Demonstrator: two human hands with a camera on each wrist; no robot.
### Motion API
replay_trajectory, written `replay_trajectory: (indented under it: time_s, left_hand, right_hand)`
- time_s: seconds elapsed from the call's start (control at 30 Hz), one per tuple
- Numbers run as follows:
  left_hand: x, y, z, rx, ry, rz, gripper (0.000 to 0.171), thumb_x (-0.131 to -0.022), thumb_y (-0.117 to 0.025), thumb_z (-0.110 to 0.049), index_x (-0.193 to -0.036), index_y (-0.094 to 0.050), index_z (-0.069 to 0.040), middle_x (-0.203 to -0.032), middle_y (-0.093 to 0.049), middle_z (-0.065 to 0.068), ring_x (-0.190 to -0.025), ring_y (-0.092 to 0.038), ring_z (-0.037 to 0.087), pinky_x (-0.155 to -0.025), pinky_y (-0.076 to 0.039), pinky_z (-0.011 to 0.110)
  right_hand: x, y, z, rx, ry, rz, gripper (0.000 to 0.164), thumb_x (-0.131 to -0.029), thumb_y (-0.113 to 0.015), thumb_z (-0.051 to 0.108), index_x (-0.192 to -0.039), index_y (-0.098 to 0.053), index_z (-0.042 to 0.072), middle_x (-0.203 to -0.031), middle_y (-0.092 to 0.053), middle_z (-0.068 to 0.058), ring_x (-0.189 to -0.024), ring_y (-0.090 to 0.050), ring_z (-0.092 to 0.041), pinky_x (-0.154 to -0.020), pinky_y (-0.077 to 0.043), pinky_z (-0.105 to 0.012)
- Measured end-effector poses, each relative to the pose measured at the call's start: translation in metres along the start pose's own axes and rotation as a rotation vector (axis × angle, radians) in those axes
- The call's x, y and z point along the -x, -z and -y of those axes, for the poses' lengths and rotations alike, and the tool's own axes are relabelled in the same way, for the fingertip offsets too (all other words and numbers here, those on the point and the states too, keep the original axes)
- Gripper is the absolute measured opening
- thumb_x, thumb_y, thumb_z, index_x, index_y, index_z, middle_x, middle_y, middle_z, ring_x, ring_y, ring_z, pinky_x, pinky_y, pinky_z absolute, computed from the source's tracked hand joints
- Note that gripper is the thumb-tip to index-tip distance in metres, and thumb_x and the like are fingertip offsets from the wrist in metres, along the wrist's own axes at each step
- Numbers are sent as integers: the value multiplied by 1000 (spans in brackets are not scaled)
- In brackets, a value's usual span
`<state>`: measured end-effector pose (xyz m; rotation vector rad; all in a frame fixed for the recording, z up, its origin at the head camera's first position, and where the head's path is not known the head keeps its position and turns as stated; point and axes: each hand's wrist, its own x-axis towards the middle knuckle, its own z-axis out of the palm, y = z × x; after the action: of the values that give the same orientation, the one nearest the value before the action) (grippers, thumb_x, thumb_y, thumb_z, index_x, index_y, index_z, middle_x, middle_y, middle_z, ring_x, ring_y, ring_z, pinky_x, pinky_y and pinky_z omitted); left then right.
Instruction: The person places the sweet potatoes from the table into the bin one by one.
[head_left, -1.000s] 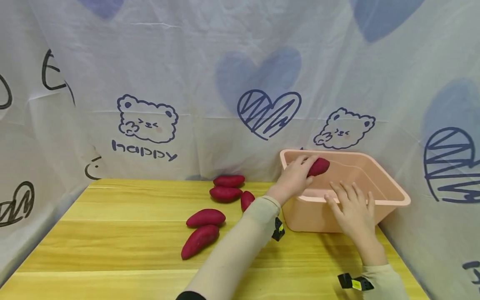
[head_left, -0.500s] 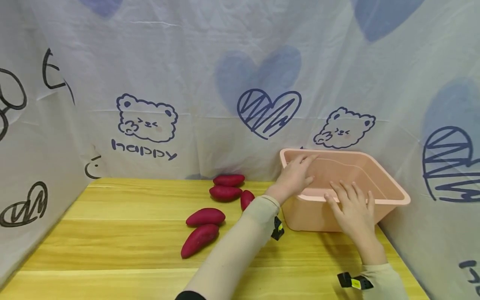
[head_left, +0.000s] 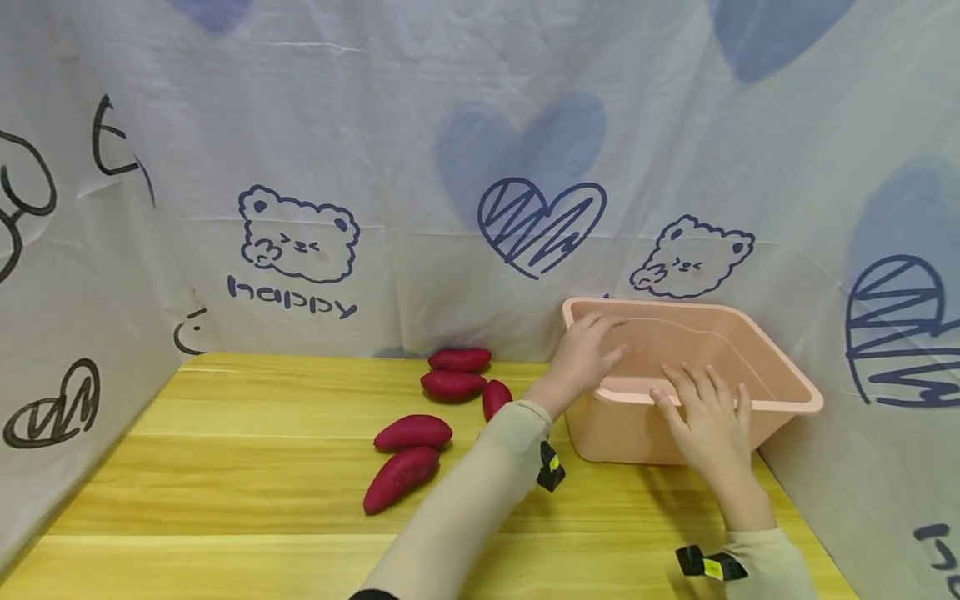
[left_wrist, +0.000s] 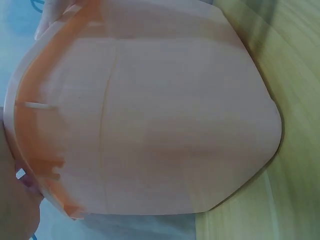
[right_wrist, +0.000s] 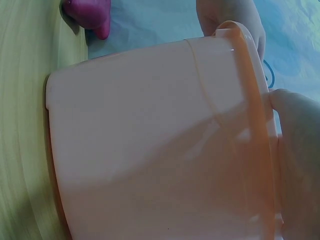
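Tub (head_left: 630, 433): pink and wide at the top, on the right side of the yellow table (head_left: 262, 483). Its long side runs left to right.
Left hand (head_left: 581, 354): over the tub's left edge. Its fingers are loose and a bit apart, with the thumb held away from them, and I see nothing in its grip. I cannot tell if the palm touches the edge.
Right hand (head_left: 705, 417): at the tub's front edge, fingers spread and reaching over it. It pinches nothing (it seems just to rest there).
Sweet potatoes (head_left: 453, 386): five dark red ones on the table, all to the left of both hands.
Closest one (head_left: 497, 398): just left of the tub, down and left from the left hand. Its long way points from the back of the table toward the person, and the left sleeve (head_left: 480, 492) hides its front end.
Back pair (head_left: 460, 360): near the cloth (head_left: 405, 167), one behind the other, both lying sideways.
Front pair (head_left: 413, 433): farther left and nearer the person. One lies almost sideways; the other slants, its near end to the left.
Nearer hand: the left one, for all five. The right hand is well apart from them.
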<state>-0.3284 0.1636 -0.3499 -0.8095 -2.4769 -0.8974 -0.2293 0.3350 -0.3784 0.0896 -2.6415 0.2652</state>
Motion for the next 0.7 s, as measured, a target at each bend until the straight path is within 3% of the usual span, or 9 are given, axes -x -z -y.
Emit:
replay_trajectory:
  time_s: [0.33,0.5,0.7]
  left_hand:
    - [20,2,14,-81,-31,-232,32,-85,-58,-32,-115,-58,-21,-116,-57,-2,-106,-52,16,-93,-41,29]
    - [34,2,25,-58,38,-278,31,-88,-53,-34,-115,-58,-21,-115,-59,-1,-106,-53,17,-90,-44,33]
    - [49,-4,44,-82,161,-286,34,-88,-50,-41,-116,-58,-22,-114,-59,-3,-106,-54,16,-91,-44,35]
  right_hand:
    - [0,1,0,-11,-3,0,51,-92,-32,51,-134,-39,23,-138,-37,-13,-131,-21,-38,-104,6,-61]
    - [0,1,0,-15,-4,-2,51,-92,-32,51,-134,-39,23,-138,-37,-13,-132,-21,-38,-104,6,-61]
    - [0,0,0,-10,-2,-4,51,-92,-32,51,-134,-39,23,-137,-38,-12,-131,-22,-38,-104,4,-62]
